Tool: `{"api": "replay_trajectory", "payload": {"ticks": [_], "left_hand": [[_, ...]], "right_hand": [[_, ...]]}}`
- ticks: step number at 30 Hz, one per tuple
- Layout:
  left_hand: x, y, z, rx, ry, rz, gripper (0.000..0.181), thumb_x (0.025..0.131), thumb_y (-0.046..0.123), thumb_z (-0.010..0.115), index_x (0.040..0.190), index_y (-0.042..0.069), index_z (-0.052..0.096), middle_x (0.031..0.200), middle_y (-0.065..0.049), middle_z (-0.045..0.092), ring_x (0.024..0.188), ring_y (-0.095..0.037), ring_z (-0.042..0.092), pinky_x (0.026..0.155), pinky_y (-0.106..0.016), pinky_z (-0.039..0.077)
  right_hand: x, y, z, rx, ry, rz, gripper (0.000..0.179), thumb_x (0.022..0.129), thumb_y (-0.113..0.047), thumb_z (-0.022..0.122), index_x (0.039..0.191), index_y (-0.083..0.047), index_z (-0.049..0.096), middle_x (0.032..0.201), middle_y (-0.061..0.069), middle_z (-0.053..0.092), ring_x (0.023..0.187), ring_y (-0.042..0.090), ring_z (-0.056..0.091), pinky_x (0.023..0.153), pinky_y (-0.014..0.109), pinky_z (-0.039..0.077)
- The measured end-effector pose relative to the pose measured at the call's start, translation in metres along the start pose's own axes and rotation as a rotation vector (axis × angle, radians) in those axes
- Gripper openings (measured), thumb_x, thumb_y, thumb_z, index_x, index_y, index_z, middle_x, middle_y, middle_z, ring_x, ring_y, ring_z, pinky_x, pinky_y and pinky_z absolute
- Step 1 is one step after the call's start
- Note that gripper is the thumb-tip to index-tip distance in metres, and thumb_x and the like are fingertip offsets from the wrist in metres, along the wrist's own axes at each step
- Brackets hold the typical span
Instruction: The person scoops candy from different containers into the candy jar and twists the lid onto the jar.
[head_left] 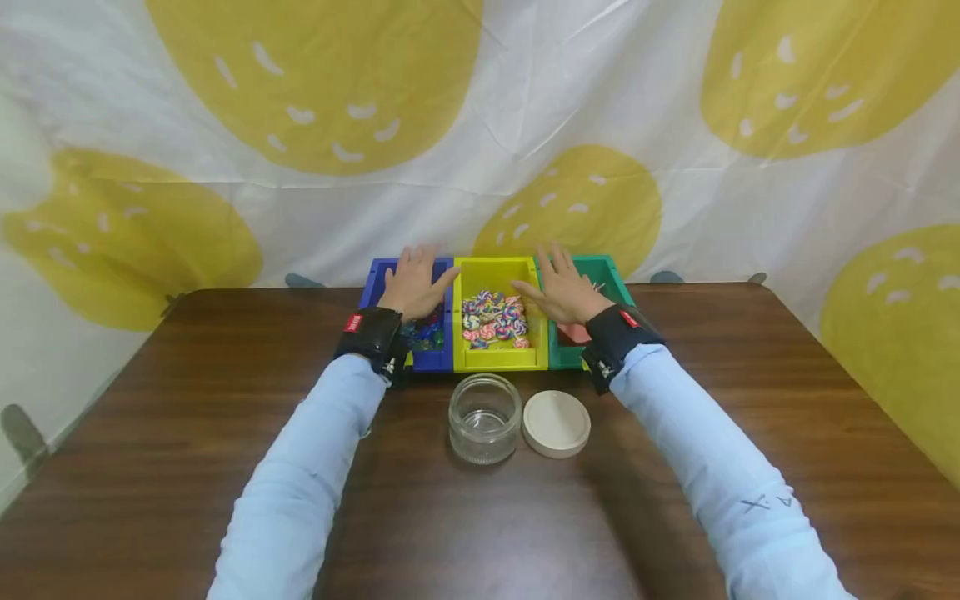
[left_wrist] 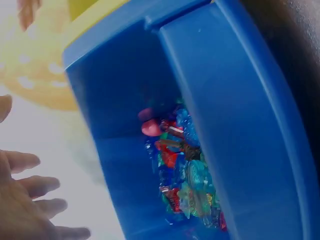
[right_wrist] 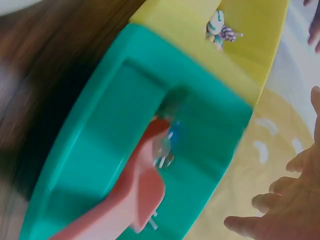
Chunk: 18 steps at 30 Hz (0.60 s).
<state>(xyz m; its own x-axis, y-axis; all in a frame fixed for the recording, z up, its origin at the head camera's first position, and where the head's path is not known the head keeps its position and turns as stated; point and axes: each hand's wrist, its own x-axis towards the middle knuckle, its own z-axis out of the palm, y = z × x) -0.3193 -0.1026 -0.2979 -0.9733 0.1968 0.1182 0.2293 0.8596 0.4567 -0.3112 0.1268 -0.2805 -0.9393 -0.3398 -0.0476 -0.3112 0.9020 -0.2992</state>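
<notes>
Blue sleeves (head_left: 288,492) end in spread hands (head_left: 412,287) (head_left: 567,292) above bins (head_left: 432,361).

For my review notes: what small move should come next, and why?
Probably bring the right hand to the pink scoop in the green bin: the hand holds nothing, and the glass jar stands open, apparently empty, a white lid beside it.

We are finding room above the yellow bin (head_left: 501,360) at frame centre, between the hands (head_left: 412,285) (head_left: 567,287). Just below, the glass jar (head_left: 485,425) and white lid (head_left: 557,423) are blocking a low approach; patterned cloth (head_left: 540,83) is closing off the top. Outside the sleeves (head_left: 300,483), the worktop (head_left: 127,500) is offering passage.
</notes>
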Motion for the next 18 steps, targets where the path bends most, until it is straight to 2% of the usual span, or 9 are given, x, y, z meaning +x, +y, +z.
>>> {"api": "replay_trajectory", "payload": {"ticks": [3, 6, 11, 12, 15, 18], "left_hand": [[-0.008, -0.009, -0.007, -0.008, 0.012, 0.041, 0.06, 0.093, 0.035, 0.042, 0.138, -0.001, 0.025, 0.142, -0.022, 0.023, 0.133, -0.035, 0.015, 0.107, -0.05, 0.014], [-0.017, -0.018, -0.016, -0.02, 0.032, 0.072, 0.056, 0.091, 0.027, 0.048, 0.134, -0.005, 0.031, 0.138, -0.024, 0.031, 0.129, -0.036, 0.024, 0.107, -0.045, 0.02], [-0.036, -0.034, -0.027, -0.064, 0.071, 0.043, 0.054, 0.091, 0.021, 0.049, 0.134, -0.006, 0.03, 0.137, -0.025, 0.031, 0.128, -0.038, 0.026, 0.105, -0.047, 0.022], [-0.04, -0.038, -0.028, -0.074, 0.084, 0.035, 0.054, 0.09, 0.02, 0.049, 0.134, -0.006, 0.03, 0.137, -0.026, 0.031, 0.127, -0.038, 0.026, 0.105, -0.047, 0.023], [-0.054, -0.047, -0.03, -0.102, 0.121, 0.005, 0.054, 0.09, 0.019, 0.05, 0.133, -0.007, 0.031, 0.135, -0.027, 0.033, 0.126, -0.039, 0.028, 0.103, -0.049, 0.024], [-0.066, -0.056, -0.03, -0.131, 0.145, -0.03, 0.054, 0.09, 0.019, 0.05, 0.133, -0.007, 0.032, 0.135, -0.027, 0.034, 0.125, -0.04, 0.029, 0.103, -0.049, 0.025]], "right_hand": [[-0.008, 0.012, 0.0, 0.006, 0.006, -0.004, 0.074, 0.093, -0.047, 0.031, 0.142, -0.003, -0.003, 0.146, 0.025, -0.006, 0.132, 0.042, -0.003, 0.103, 0.059, 0.013], [-0.019, 0.023, -0.001, -0.016, 0.012, -0.001, 0.073, 0.094, -0.046, 0.032, 0.141, 0.003, 0.004, 0.144, 0.03, 0.0, 0.13, 0.046, 0.0, 0.104, 0.057, 0.011], [-0.037, 0.038, 0.0, -0.098, 0.067, -0.082, 0.069, 0.095, -0.04, 0.034, 0.134, 0.015, 0.019, 0.138, 0.035, 0.018, 0.13, 0.045, 0.01, 0.107, 0.052, 0.009], [-0.041, 0.04, 0.001, -0.117, 0.085, -0.1, 0.067, 0.095, -0.039, 0.036, 0.133, 0.015, 0.022, 0.137, 0.035, 0.022, 0.129, 0.045, 0.013, 0.107, 0.051, 0.011], [-0.053, 0.047, 0.008, -0.16, 0.153, -0.14, 0.057, 0.094, -0.033, 0.043, 0.123, 0.016, 0.039, 0.13, 0.034, 0.034, 0.122, 0.045, 0.027, 0.101, 0.052, 0.027], [-0.063, 0.051, 0.014, -0.205, 0.248, -0.158, 0.044, 0.09, -0.027, 0.052, 0.11, 0.012, 0.053, 0.115, 0.031, 0.045, 0.102, 0.043, 0.04, 0.08, 0.049, 0.044]]}}
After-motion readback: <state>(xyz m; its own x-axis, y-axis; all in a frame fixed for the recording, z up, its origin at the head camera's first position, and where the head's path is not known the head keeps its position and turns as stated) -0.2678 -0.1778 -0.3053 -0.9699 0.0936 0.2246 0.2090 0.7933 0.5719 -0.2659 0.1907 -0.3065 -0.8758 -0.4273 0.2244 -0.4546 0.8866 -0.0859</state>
